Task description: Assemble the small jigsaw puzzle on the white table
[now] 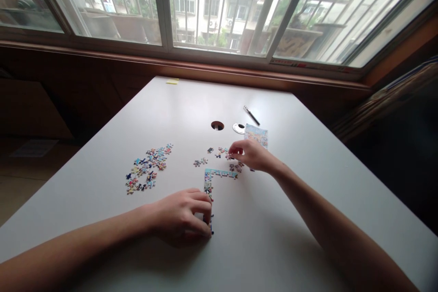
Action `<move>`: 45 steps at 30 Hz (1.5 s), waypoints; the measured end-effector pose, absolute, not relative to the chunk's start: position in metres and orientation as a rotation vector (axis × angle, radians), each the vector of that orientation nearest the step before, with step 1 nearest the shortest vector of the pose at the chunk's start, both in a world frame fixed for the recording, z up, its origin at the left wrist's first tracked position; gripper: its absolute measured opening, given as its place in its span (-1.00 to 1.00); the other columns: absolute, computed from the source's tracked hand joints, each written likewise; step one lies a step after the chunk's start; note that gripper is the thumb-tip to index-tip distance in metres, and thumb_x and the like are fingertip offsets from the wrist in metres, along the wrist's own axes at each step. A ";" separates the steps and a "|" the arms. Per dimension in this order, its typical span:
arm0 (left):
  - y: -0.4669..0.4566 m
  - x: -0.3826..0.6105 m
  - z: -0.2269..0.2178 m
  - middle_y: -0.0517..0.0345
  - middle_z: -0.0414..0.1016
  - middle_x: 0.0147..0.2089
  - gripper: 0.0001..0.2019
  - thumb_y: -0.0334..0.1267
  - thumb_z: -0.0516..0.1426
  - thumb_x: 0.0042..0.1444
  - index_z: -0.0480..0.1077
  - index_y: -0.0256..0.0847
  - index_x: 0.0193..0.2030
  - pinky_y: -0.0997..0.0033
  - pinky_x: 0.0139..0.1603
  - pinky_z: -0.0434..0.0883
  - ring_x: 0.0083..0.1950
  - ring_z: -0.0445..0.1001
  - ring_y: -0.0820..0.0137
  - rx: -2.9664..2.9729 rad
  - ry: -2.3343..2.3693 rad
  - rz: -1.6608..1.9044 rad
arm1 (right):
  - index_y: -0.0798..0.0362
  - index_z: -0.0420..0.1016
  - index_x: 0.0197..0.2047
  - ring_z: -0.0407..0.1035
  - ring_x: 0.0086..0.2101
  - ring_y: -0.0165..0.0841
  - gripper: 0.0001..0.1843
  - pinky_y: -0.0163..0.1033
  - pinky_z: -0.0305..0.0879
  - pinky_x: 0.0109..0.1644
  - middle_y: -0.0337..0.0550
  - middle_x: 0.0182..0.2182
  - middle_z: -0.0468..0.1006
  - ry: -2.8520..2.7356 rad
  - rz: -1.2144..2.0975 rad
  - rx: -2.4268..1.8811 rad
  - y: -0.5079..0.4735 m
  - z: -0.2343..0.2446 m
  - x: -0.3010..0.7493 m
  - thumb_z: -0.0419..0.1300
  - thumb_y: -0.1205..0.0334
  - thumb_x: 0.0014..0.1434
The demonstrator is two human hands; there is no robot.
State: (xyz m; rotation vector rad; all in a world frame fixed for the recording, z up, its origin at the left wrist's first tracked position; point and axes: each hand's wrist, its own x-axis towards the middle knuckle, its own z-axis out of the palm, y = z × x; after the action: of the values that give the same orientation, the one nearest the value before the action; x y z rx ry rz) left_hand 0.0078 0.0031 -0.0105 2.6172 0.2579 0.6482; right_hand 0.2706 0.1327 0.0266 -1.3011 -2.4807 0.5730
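Note:
An L-shaped strip of joined jigsaw pieces (219, 174) lies on the white table (308, 191). My left hand (183, 215) rests on the table with its fingers curled, pressing on the lower end of that strip. My right hand (251, 154) reaches farther out, fingertips pinched over a few loose pieces (221, 151) lying in a small scatter. A larger pile of loose pieces (148, 168) sits to the left, away from both hands. What the right fingertips hold is too small to make out.
A small picture card (256, 135) lies just beyond my right hand, with a pen (251, 115), a round metal cap (238, 128) and a cable hole (217, 125) near it. A yellow slip (172, 81) lies at the far edge under the window. A dark chair stands at the right.

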 end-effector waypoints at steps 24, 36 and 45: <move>0.003 0.008 -0.010 0.08 0.54 -0.17 -0.87 -0.35 0.24 0.10 0.47 -0.11 -0.20 0.23 0.04 0.39 -0.01 0.44 0.26 2.597 0.263 0.625 | 0.09 0.57 -0.22 0.28 -0.15 -0.20 -0.86 -0.04 0.31 -0.03 0.01 -0.17 0.45 -2.433 0.194 -1.112 0.109 -0.008 0.234 0.17 0.39 0.23; 0.003 0.008 -0.010 0.11 0.54 -0.17 -0.90 -0.34 0.21 0.12 0.47 -0.12 -0.20 0.23 0.02 0.37 -0.02 0.42 0.28 2.602 0.258 0.636 | 0.09 0.56 -0.08 0.35 -0.15 -0.25 -0.77 -0.08 0.28 0.00 -0.02 -0.17 0.55 -2.439 0.289 -1.042 0.109 -0.009 0.234 0.16 0.44 0.25; 0.002 0.008 -0.006 0.08 0.53 -0.16 -0.93 -0.32 0.19 0.14 0.46 -0.13 -0.22 0.22 -0.02 0.38 -0.03 0.43 0.26 2.629 0.266 0.615 | 0.08 0.53 -0.20 0.35 -0.36 -0.41 -0.83 -0.28 0.31 -0.28 -0.13 -0.30 0.47 -2.363 0.691 -0.859 0.081 0.030 0.239 0.12 0.44 0.25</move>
State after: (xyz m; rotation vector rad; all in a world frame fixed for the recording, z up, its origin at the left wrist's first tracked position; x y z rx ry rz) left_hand 0.0080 0.0023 -0.0063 2.6294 0.2655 0.6151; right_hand 0.2390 0.0806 0.0303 -0.8587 -2.3626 0.6906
